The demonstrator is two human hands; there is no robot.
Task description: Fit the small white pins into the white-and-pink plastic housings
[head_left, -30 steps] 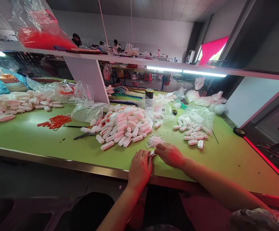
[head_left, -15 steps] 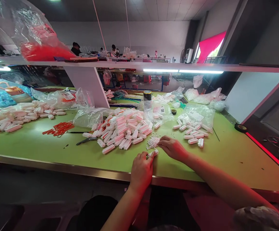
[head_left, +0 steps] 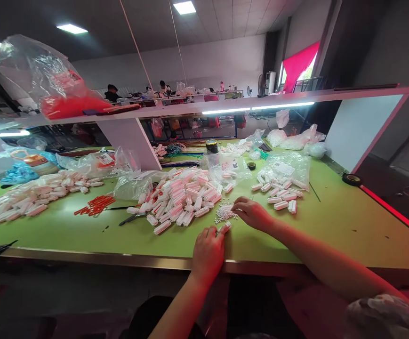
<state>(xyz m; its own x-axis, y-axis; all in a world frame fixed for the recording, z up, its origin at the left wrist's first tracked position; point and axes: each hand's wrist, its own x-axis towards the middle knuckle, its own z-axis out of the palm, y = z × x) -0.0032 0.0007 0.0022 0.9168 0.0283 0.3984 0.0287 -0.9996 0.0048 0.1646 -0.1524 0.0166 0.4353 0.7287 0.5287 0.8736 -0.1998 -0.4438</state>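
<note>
My left hand (head_left: 208, 253) rests at the front edge of the green table (head_left: 331, 226) and pinches a small white-and-pink plastic connector (head_left: 224, 228) between thumb and fingers. My right hand (head_left: 252, 213) lies just beyond it, fingertips touching a little heap of tiny white pieces (head_left: 224, 213); whether it holds one is hidden. A big pile of white-and-pink connectors (head_left: 182, 195) sits just left of the heap. A smaller group of the same connectors (head_left: 279, 197) lies to the right of my right hand.
Red pieces (head_left: 96, 205) and dark pliers (head_left: 130, 219) lie left of the big pile, with more connectors (head_left: 31, 197) at far left. Clear plastic bags (head_left: 289, 167), a tape roll (head_left: 351, 179) and a white shelf (head_left: 225, 104) stand behind. People work at far tables.
My right hand moved away from my left hand, forward to the heap of tiny white pieces. The left hand kept hold of the connector. The camera tilted upward.
</note>
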